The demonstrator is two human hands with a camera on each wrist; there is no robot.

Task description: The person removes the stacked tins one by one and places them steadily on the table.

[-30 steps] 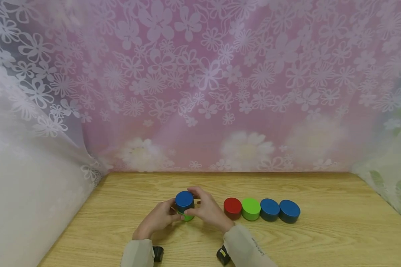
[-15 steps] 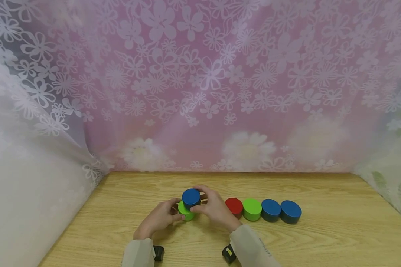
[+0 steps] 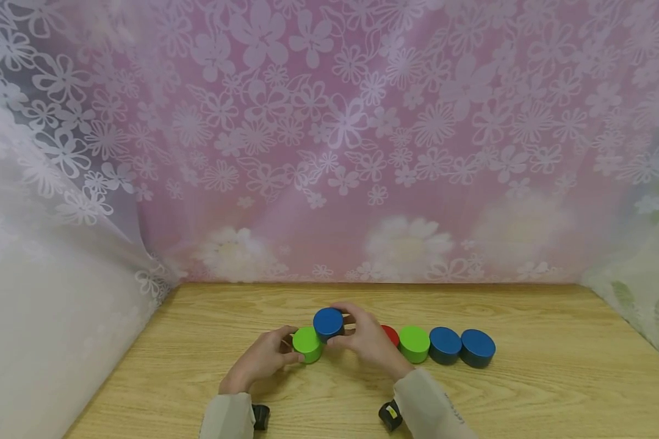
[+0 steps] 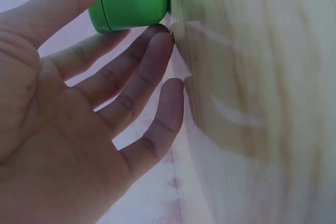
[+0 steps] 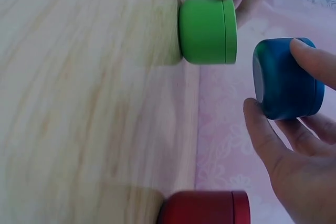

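In the head view, my left hand holds a round green tin on the wooden table, thumb on the near side and fingers around the far side. My right hand grips a round blue tin between thumb and fingers. The right wrist view shows that blue tin raised off the table and apart from the green tin. A seam near the top of each suggests a lid. A red tin is partly hidden behind my right hand.
To the right of the red tin, a second green tin and two more blue tins continue the row, side by side on the wooden table. A pink floral curtain hangs at the table's back edge, with pale cloth at both sides.
The blue tin, first directly over the left green tin, has moved right in my right hand, uncovering the green top. My left hand stays in place on the green tin.
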